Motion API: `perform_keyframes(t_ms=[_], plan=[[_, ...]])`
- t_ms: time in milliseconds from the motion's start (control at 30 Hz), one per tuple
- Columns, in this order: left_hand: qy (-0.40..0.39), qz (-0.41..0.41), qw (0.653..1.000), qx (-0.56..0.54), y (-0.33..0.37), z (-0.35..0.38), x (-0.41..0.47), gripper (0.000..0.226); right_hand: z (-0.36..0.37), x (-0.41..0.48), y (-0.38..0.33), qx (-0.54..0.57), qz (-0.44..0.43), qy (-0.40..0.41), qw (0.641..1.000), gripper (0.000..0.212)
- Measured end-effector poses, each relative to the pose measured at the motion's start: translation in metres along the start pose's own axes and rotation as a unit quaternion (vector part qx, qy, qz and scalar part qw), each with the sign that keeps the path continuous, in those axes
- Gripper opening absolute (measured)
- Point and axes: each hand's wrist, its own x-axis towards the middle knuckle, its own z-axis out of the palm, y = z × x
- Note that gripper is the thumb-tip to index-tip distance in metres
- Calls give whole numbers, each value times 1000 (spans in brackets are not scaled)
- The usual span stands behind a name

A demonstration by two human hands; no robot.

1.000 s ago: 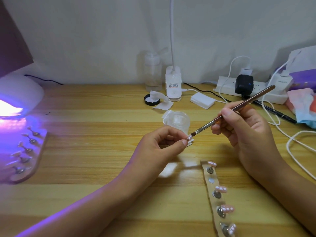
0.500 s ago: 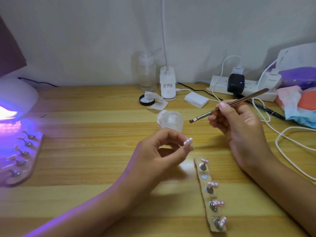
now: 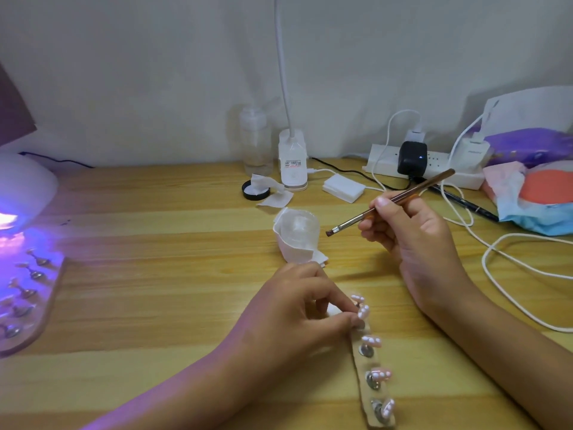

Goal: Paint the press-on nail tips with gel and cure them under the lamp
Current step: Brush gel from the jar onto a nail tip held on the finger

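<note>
Head view: the left hand (image 3: pixel 297 311) is low over the wooden table (image 3: pixel 155 274), with thumb and index finger pinching a pink nail tip (image 3: pixel 363 312) with white dots. That tip is at the 2nd place from the far end of a pale strip (image 3: pixel 363 395), which lies near the table's front edge. Whether its stand sits on the strip cannot be told, as the fingers hide it. 4 other tips are on metal stands along the same strip: 1 beyond the fingers (image 3: pixel 357 297) and 3 nearer the camera (image 3: pixel 371 340).

The right hand (image 3: pixel 412 240) is raised further back, apart from the left. Its fingers pinch a thin brown brush (image 3: pixel 428 184) like a pen. The bristles point left and down and hang in the air just beside a small clear cup (image 3: pixel 299 234) wrapped in white paper.

At the far left a white curing lamp (image 3: pixel 24 187) glows purple. A second strip (image 3: pixel 46 311) of stands lies in front of it in the light.

Along the wall are a clear bottle (image 3: pixel 255 141), a desk lamp base (image 3: pixel 293 164), a black lid (image 3: pixel 255 190), a stack of white pads (image 3: pixel 343 188) and a power strip (image 3: pixel 384 159). A white cable (image 3: pixel 527 268) loops across the table to the right.
</note>
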Motion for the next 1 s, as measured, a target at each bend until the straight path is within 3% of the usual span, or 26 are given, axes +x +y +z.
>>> perform_keyframes(t_ms=[133, 333, 767, 900, 1000], plan=[[-9, 21, 1000, 14, -2, -3, -4, 12, -1, 1, 1, 2, -1, 7, 1000, 5], [-57, 122, 988, 78, 2, -3, -6, 21, -2, -1, -1, -11, -1, -1, 1000, 8], [-1, 230, 960, 157, 2, 4, -11, 19, 2, -5, -6, -20, -3, -4, 1000, 5], [38, 223, 969, 97, 5, -1, -11, 14, 1, -5, -5, -34, -23, 6, 999, 6], [64, 147, 985, -61, 4, -9, -7, 13, -1, -5, -4, -57, -45, 12, 997, 10]])
